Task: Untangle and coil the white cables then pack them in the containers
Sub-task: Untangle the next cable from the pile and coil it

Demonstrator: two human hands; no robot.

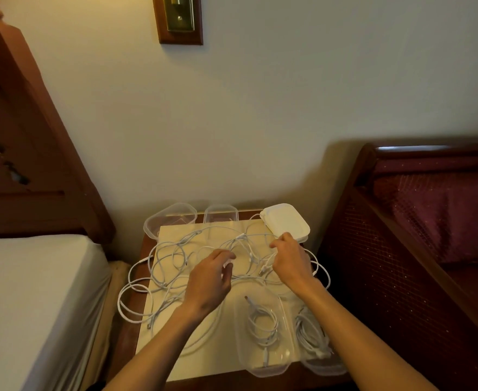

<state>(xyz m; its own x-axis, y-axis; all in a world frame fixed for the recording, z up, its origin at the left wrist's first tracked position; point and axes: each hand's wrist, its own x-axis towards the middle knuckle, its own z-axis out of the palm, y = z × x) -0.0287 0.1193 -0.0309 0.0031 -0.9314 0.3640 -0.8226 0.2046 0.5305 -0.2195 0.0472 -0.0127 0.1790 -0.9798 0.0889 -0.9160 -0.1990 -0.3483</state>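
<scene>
Wooden nightstand (130,342) bears cream mat (218,359), cables (170,266), containers (263,334).

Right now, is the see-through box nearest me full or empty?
Not empty: the nearest clear container holds one coiled white cable, with room left.

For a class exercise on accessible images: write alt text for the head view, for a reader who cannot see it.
Two hands, left hand and right hand, pick at tangled white cables on a small bedside table. Two near clear containers hold coiled cables; empty containers and white lids stand by the wall.
</scene>
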